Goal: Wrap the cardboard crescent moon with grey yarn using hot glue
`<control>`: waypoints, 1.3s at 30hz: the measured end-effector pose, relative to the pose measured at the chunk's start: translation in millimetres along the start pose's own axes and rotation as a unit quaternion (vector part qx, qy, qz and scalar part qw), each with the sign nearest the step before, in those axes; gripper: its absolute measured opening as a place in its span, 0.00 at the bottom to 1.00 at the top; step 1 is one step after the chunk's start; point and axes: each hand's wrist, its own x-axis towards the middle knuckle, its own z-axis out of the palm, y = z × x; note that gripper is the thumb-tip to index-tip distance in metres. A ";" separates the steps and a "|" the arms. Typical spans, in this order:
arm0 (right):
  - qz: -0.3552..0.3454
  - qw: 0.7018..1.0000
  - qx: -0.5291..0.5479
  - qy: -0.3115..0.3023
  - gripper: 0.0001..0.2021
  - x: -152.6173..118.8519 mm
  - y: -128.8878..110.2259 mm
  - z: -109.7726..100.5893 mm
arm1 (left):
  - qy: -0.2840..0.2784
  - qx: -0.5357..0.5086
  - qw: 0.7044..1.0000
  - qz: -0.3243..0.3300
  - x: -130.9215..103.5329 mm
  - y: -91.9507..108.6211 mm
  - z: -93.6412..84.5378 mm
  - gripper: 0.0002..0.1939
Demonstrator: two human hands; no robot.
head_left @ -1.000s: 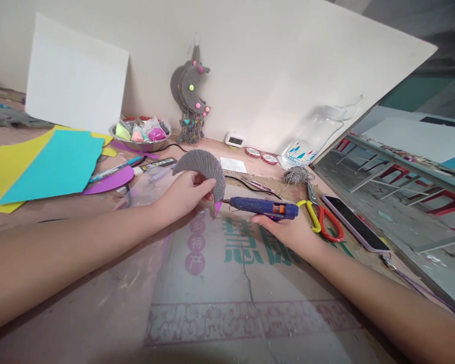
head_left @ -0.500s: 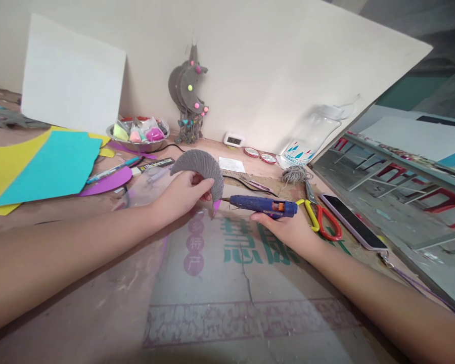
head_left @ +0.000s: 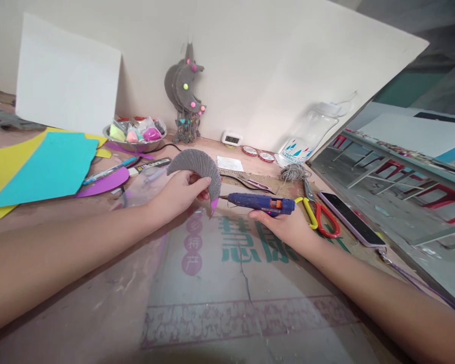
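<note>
My left hand pinches a crescent wrapped in grey yarn, its purple tip bare and pointing down. In my right hand is a blue glue gun with an orange part on its side. The gun's nozzle points left and is right beside the crescent's purple tip; whether it touches, I cannot tell. Both are held above a plastic-covered sheet with printed characters. A ball of grey yarn lies beyond the gun. My right fingers are mostly hidden behind the gun.
Scissors and a phone lie at the right. Behind stand a glass jar, a small clock and a grey moon ornament. At the left are a metal bowl of bagged clay and turquoise sheet.
The whole view has shifted slightly, so things sit a little further left. Both hands keep the same hold, with the nozzle still beside the purple tip.
</note>
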 end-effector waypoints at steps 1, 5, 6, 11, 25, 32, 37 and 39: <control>0.001 1.000 -0.001 0.000 0.11 -0.1 0.3 0.0 | 0.000 -0.001 1.000 0.000 -0.2 0.3 0.0 0.15; 0.007 1.000 0.003 -0.002 0.12 0.5 2.6 0.5 | 0.001 -0.013 1.000 -0.002 -0.8 1.2 -0.3 0.15; 0.007 1.000 0.003 -0.001 0.12 0.9 3.4 0.8 | 0.001 -0.018 1.000 -0.001 -0.7 1.1 -0.4 0.15; -0.008 1.000 -0.011 0.009 0.12 2.9 6.7 1.1 | -0.002 -0.030 1.000 -0.001 0.6 -1.5 0.6 0.16; -0.029 0.999 -0.031 0.008 0.11 1.3 -1.6 -1.5 | -0.006 -0.059 0.998 0.001 2.9 -6.1 1.0 0.16; -0.013 1.000 -0.009 0.000 0.12 1.7 8.4 1.4 | -0.008 -0.064 0.998 -0.003 0.8 -3.6 0.3 0.15; -0.009 0.999 -0.039 0.002 0.13 9.0 5.8 -9.4 | -0.002 -0.053 0.999 -0.001 -1.1 -1.9 -0.4 0.15; -0.016 0.999 -0.040 -0.005 0.15 11.8 0.4 -15.9 | 0.002 -0.059 0.998 0.003 -0.9 -0.9 -0.4 0.15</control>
